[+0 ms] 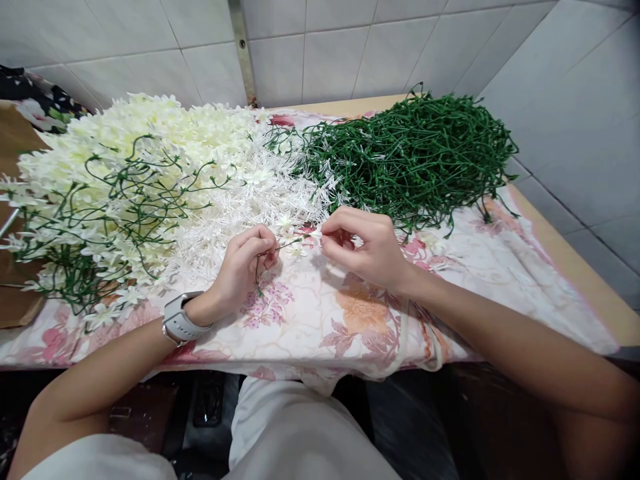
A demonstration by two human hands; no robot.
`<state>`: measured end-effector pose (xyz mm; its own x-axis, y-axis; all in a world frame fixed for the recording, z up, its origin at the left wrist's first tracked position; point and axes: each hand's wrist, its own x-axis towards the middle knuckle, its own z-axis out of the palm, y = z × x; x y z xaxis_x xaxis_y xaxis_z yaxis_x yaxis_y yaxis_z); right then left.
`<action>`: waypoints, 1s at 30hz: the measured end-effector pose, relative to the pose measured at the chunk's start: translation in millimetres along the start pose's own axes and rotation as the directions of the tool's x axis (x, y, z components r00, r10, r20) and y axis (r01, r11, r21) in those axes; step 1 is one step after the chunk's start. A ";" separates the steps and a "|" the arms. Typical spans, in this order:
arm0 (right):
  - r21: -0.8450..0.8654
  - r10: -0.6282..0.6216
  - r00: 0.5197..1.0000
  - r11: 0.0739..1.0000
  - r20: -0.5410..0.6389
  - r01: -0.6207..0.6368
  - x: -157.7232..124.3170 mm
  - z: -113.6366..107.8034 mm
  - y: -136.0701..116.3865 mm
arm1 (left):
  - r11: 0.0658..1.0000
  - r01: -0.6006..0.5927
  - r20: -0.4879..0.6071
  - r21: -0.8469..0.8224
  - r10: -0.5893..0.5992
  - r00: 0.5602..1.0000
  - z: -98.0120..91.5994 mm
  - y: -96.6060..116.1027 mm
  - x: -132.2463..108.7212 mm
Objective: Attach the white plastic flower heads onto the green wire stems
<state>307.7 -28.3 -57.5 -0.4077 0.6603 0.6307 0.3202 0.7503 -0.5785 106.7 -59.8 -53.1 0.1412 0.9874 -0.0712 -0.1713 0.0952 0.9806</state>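
Observation:
My left hand (pixel 245 267), with a white watch (pixel 179 320) on its wrist, is closed in a pinch on a thin green plastic stem (pixel 259 273) that carries small white flowers (pixel 293 243). My right hand (pixel 365 247) is closed too, its fingertips pinching a small white flower at the stem's right end. Both hands hover just above a floral cloth (pixel 310 320) on the table, between the flower heaps.
A big heap of cream artificial flowers on green stems (pixel 130 180) lies at the left, loose white flower pieces (pixel 250 193) in the middle, and a pile of bare green stems (pixel 415 153) at the back right. Tiled walls (pixel 575 100) close in behind and right. Brown cardboard (pixel 15 300) sits far left.

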 end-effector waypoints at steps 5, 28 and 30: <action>0.003 -0.008 1.000 1.000 0.000 0.008 0.4 -0.1 -0.4 | 1.000 0.001 -0.004 0.019 0.000 1.000 -1.1 -1.2 1.4; 0.016 0.012 1.000 1.000 0.007 -0.012 0.1 0.0 -0.9 | 0.997 0.081 0.012 -0.014 -0.080 0.997 0.3 -3.7 0.0; 0.019 0.007 1.000 1.000 0.006 -0.007 0.0 0.2 -0.8 | 0.998 0.059 0.020 0.006 -0.059 0.998 -0.8 -4.1 0.2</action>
<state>307.3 -28.9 -57.1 -0.4107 0.6651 0.6237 0.3064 0.7450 -0.5926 106.7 -59.9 -57.3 0.1704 0.9774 -0.1254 -0.1565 0.1525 0.9758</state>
